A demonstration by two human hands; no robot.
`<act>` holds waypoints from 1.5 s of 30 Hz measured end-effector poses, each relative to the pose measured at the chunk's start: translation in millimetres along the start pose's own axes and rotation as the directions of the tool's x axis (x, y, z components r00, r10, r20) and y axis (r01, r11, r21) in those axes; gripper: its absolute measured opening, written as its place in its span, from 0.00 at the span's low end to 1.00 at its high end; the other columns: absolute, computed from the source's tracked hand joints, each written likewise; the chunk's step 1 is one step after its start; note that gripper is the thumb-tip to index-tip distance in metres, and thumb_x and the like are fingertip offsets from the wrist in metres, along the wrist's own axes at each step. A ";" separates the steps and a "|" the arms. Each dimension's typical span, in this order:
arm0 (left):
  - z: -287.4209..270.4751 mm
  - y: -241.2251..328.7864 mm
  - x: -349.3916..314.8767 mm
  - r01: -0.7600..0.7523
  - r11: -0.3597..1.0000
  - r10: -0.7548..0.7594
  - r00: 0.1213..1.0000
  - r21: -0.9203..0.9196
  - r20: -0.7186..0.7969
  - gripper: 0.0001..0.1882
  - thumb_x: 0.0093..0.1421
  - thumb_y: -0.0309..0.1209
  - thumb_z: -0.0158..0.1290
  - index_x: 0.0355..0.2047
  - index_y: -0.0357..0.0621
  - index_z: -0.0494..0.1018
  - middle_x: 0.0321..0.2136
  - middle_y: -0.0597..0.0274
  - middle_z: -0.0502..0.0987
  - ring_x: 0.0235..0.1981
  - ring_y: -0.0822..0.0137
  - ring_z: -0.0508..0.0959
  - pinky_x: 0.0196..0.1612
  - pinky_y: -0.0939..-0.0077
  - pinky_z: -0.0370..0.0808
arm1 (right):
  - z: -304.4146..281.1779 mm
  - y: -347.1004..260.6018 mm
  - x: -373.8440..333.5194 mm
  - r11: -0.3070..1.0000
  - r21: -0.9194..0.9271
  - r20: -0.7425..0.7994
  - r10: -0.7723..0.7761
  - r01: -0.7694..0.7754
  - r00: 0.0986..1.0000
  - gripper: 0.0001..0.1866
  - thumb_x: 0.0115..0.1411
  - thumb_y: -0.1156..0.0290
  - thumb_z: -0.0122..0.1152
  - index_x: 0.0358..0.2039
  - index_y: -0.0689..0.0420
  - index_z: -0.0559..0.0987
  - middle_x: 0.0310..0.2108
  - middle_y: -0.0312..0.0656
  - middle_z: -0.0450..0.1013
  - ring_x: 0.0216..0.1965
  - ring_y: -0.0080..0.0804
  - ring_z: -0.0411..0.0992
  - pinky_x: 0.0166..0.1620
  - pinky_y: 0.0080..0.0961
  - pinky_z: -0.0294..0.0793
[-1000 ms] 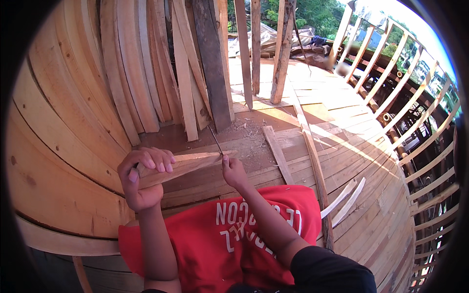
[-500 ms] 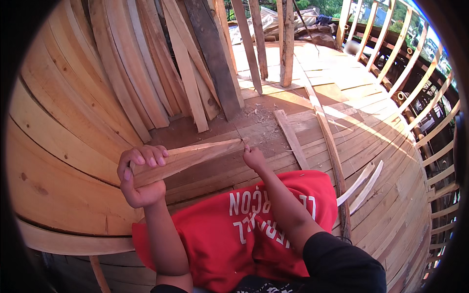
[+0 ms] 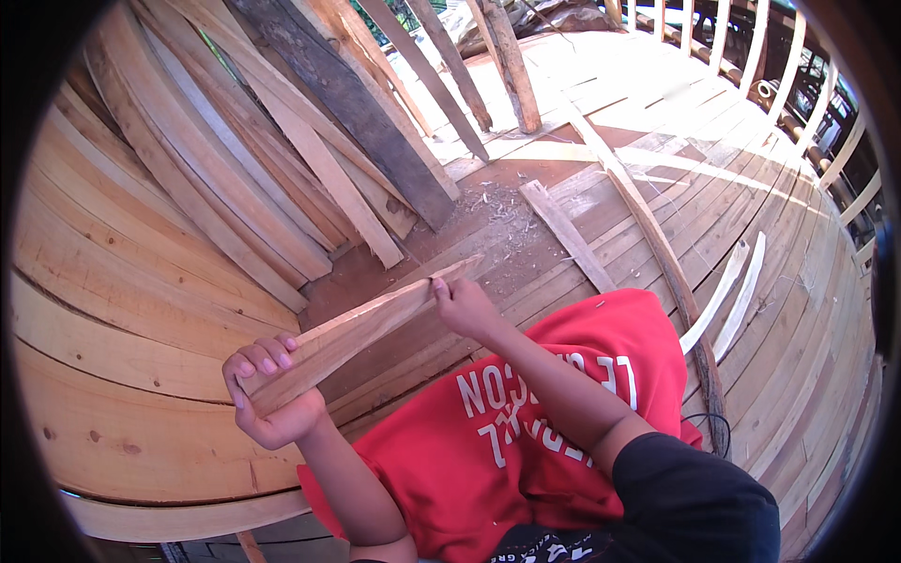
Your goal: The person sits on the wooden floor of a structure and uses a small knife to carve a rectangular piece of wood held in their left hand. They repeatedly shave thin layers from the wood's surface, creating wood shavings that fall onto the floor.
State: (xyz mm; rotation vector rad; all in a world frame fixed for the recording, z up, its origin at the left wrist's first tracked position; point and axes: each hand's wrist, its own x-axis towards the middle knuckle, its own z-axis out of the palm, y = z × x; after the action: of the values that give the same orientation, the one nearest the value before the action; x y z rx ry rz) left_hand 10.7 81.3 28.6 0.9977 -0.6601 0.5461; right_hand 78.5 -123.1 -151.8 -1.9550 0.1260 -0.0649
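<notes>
Wooden piece (image 3: 361, 338): a long, tapering length held at a slant left of centre in the frame, its wide end lower left and its narrow end near the middle.
Left grip (image 3: 281, 425): I have it wrapped firmly round the wide end, fingers over the top edge and palm beneath.
Right grip (image 3: 467, 310): curled in near the narrow end, my thumb at the piece's upper edge; the tip runs on past it. How tightly it closes, or whether anything sits inside, I cannot tell.
Lap: red cloth (image 3: 413, 460) with white lettering, lower centre; my black sleeve (image 3: 699, 497) at lower right.
Planked side (image 3: 122, 394): curving boards with knots fill the left of the frame.
Upper left: leaning planks (image 3: 206, 159), with a dark post (image 3: 352, 108) to their right.
Upper centre: shavings (image 3: 502, 211) scattered beside a short board (image 3: 568, 235).
Right of centre: a long batten (image 3: 638, 206) runs down the plank floor (image 3: 788, 375); two pale curved strips (image 3: 743, 296) lie just right of it.
Upper right: upright slats (image 3: 758, 47) in a row.
</notes>
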 end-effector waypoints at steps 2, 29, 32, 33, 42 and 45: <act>3.2 -4.7 2.4 -0.014 1.000 0.015 0.988 0.011 -0.156 0.13 0.58 0.41 0.39 0.34 0.46 0.64 0.26 0.61 0.66 0.29 0.63 0.67 0.41 0.60 0.67 | 2.6 -18.0 -13.4 0.996 0.028 0.021 -0.081 0.080 0.997 0.29 0.66 0.52 0.42 0.24 0.67 0.78 0.25 0.65 0.73 0.32 0.64 0.74 0.39 0.52 0.71; 2.1 -11.5 6.3 -0.015 0.993 0.051 0.953 0.120 -0.299 0.15 0.54 0.42 0.39 0.33 0.45 0.65 0.26 0.61 0.66 0.30 0.62 0.68 0.42 0.60 0.68 | -21.5 39.4 12.0 0.995 -0.015 -0.071 0.095 -0.097 0.993 0.30 0.65 0.51 0.44 0.23 0.66 0.78 0.24 0.62 0.74 0.31 0.61 0.74 0.38 0.50 0.72; -16.1 -7.2 4.3 -0.027 0.993 0.058 0.960 0.117 -0.275 0.15 0.54 0.42 0.39 0.33 0.45 0.65 0.26 0.61 0.66 0.30 0.62 0.68 0.43 0.60 0.68 | -12.9 14.8 4.4 0.995 -0.020 -0.043 0.095 -0.096 0.995 0.30 0.65 0.51 0.43 0.25 0.67 0.78 0.27 0.61 0.75 0.33 0.61 0.74 0.39 0.51 0.72; -20.1 -7.3 5.4 -0.028 0.993 0.057 0.964 0.112 -0.261 0.15 0.54 0.42 0.39 0.33 0.45 0.65 0.26 0.61 0.66 0.30 0.62 0.68 0.43 0.60 0.68 | -7.4 -0.5 -1.8 0.999 0.002 0.003 0.039 -0.039 0.999 0.30 0.65 0.51 0.42 0.25 0.67 0.78 0.27 0.61 0.75 0.34 0.61 0.75 0.40 0.51 0.73; 7.7 -11.2 7.0 -0.008 0.997 0.027 0.971 0.082 -0.237 0.15 0.55 0.43 0.40 0.34 0.45 0.64 0.26 0.61 0.66 0.29 0.62 0.68 0.42 0.60 0.68 | -17.3 42.9 19.8 0.996 -0.045 -0.116 0.077 -0.083 0.990 0.30 0.66 0.51 0.43 0.22 0.66 0.77 0.22 0.62 0.73 0.30 0.62 0.74 0.38 0.50 0.73; 5.9 -5.1 3.2 -0.007 0.997 0.018 0.987 0.074 -0.157 0.14 0.56 0.41 0.39 0.34 0.45 0.64 0.26 0.61 0.66 0.30 0.63 0.67 0.44 0.62 0.67 | -4.3 -19.5 -10.6 1.000 0.019 -0.021 -0.010 0.010 1.000 0.31 0.66 0.51 0.42 0.23 0.67 0.78 0.24 0.63 0.73 0.32 0.62 0.74 0.39 0.51 0.72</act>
State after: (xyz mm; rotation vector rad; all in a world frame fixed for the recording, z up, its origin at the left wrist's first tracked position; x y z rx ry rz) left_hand 14.8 74.2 30.2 1.0081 -0.5092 0.6571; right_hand 68.6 -118.6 -132.0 -1.9368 0.1290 -0.0925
